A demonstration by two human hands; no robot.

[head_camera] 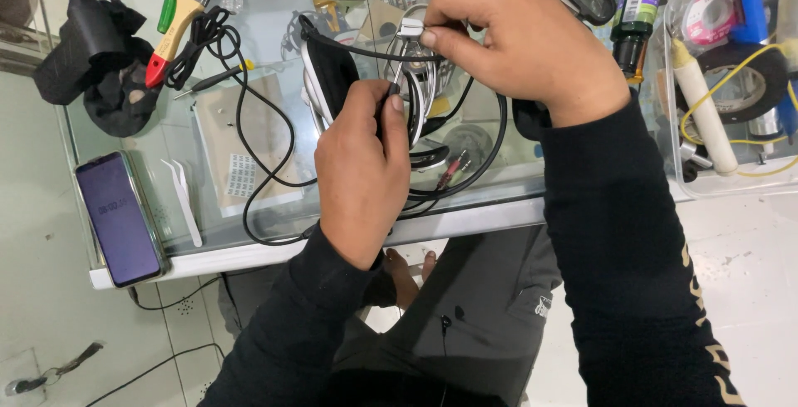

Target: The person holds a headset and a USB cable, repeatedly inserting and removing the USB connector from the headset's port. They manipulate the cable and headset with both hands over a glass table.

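A black and silver headset [331, 74] lies on the glass table [249, 249] in front of me. My left hand [362, 174] grips a thin black tool or cable end near the headset's silver band [420, 91]. My right hand [519, 37] pinches a small silver part at the top of the band. A black cable [266, 133] loops from the headset across the glass to the left. Two small plugs [453, 167] show under the headset.
A phone [119, 217] with a lit screen lies at the table's left front edge, white tweezers [184, 199] beside it. A paintbrush [179, 20] and black cloth [91, 49] sit far left. A clear box [731, 182] with tape rolls stands right, a green bottle [636, 8] behind.
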